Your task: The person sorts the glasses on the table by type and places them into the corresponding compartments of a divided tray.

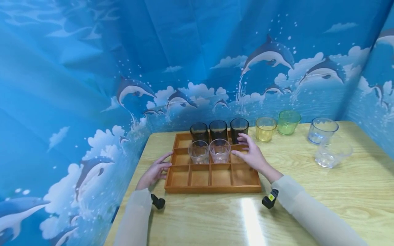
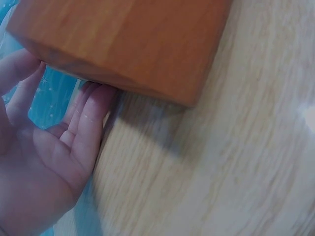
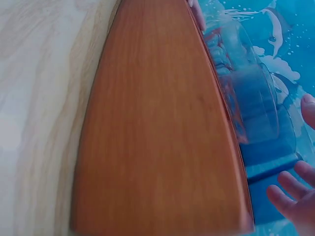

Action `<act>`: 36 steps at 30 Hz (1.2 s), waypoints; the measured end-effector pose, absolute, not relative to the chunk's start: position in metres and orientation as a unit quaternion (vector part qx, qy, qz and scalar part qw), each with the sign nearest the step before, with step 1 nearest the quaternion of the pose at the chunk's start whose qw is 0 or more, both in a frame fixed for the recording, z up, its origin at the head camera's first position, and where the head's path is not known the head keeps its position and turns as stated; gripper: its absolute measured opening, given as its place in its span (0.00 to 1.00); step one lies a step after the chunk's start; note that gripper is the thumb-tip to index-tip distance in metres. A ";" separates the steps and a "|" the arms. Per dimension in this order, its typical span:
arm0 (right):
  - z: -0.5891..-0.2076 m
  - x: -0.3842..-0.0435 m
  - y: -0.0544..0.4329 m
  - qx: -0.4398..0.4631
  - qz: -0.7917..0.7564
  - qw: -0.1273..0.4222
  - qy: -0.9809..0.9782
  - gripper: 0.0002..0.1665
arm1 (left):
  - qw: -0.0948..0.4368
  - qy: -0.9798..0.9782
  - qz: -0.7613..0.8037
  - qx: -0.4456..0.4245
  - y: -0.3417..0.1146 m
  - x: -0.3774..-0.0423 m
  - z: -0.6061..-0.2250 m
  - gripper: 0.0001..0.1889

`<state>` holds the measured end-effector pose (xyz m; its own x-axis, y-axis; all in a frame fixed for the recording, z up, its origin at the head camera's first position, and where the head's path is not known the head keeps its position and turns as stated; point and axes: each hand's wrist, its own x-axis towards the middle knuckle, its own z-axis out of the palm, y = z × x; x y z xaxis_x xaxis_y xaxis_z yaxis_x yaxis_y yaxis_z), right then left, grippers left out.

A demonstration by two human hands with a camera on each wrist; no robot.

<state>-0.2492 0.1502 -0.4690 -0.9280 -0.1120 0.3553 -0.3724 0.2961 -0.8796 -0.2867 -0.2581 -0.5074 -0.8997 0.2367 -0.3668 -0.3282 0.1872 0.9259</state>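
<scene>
A wooden tray (image 1: 187, 188) divided into compartments sits on the table. Three dark glasses (image 1: 218, 130) stand in its back row. In the middle row are two clear glasses (image 1: 198, 152), the right one (image 1: 220, 151) faintly pink. My left hand (image 1: 155, 173) rests its fingertips against the tray's left side; in the left wrist view those fingers (image 2: 93, 118) are loosely extended at the wood's edge. Over the tray's right end, my right hand (image 1: 253, 155) has its thumb and fingers spread beside the pinkish glass, with nothing between them.
Right of the tray stand a yellow glass (image 1: 266, 130), a green glass (image 1: 288, 123), a blue glass (image 1: 322, 131) and another clear glass (image 1: 330, 153). A dolphin-print curtain (image 1: 197, 61) hangs along the back of the wooden table (image 1: 295, 171).
</scene>
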 end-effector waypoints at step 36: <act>-0.493 -0.191 0.287 -0.004 0.541 0.257 -0.801 0.33 | 0.226 0.731 0.643 -0.032 -0.259 -0.287 -0.509 0.27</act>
